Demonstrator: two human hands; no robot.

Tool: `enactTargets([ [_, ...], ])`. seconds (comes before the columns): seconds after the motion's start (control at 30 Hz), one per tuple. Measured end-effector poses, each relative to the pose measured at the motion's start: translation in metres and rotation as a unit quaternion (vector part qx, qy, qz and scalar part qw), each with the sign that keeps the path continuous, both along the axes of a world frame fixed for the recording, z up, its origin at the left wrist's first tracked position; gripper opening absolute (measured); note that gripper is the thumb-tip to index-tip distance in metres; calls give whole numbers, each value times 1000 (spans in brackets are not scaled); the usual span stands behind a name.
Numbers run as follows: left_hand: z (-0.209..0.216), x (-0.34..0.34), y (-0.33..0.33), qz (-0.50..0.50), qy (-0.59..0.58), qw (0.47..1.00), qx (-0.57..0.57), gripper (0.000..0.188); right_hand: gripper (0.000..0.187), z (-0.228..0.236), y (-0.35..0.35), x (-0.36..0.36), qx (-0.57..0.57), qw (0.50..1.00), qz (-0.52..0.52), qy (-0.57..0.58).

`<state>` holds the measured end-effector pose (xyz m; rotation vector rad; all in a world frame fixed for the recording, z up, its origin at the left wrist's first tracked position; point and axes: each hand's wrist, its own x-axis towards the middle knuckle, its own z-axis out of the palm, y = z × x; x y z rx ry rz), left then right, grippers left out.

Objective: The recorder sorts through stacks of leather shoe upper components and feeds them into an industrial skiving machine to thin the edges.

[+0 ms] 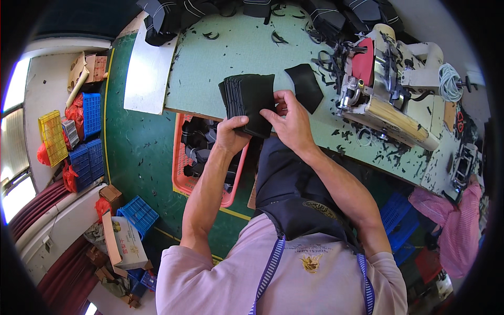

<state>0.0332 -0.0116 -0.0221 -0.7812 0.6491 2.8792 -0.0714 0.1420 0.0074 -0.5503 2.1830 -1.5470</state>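
A thick stack of black fabric pieces [253,97] is held upright at the table's near edge, its layered edges fanned toward the left. My left hand [232,135] is closed around the stack's lower left corner, thumb on the near face and the other fingers hidden behind. At the right edge, my right hand [292,124] is closed on the stack, its thumb against the top piece and its fingers curled. Just beyond that hand, a single black fabric piece [306,89] with a pointed end lies flat on the pale green table [226,52].
An industrial sewing machine [386,100] stands on the table at the right, with black scraps scattered around it. Below the table edge sits a pink basket [178,176] of dark pieces. More dark bundles [336,18] line the far edge. Another person's pink sleeve [462,231] shows at the right.
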Motion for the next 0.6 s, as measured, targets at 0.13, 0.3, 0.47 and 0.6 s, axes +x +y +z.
enactTargets([
  [0.13, 3, 1, 0, 4, 48, 999, -17, 71, 40, 10, 7, 5, -55, 998, -12, 5],
  [0.3, 2, 3, -1, 2, 92, 995, 30, 70, 31, 14, 14, 7, -113, 993, -27, -25],
  [0.47, -1, 4, -2, 10, 93, 994, 52, 73, 24, 9, 18, 11, -133, 990, -34, -45],
  [0.6, -4, 6, -1, 8, 96, 992, 78, 75, 21, 5, 21, 9, -131, 989, -25, -59],
])
